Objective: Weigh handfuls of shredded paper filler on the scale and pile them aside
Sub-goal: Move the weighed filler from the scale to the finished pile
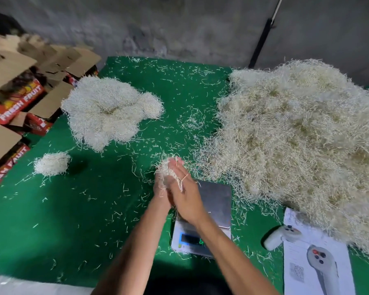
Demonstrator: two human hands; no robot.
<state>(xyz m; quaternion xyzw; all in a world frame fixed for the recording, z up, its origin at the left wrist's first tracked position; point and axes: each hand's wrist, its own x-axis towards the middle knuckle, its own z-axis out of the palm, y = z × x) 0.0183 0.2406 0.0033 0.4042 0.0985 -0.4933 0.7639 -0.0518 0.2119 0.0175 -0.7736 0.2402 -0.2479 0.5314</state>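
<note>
A handful of pale shredded paper (166, 169) is pressed between my two palms above the far left corner of the scale (215, 201). My left hand (159, 189) is mostly hidden behind the wad and behind my right hand (184, 193), whose fingers lie fairly straight against the paper. The scale has a bare steel platform and a lit display (193, 239) at its near edge. A big heap of filler (303, 141) covers the right of the green table. A flatter weighed pile (107, 111) lies at far left, with a small ball of filler (52, 162) nearer me.
Loose shreds litter the green table cover (51, 220). Open cardboard fruit boxes (15, 96) stand beyond the left edge. A white handheld controller (280, 237) and a printed sheet (315, 265) lie right of the scale. A grey wall rises behind.
</note>
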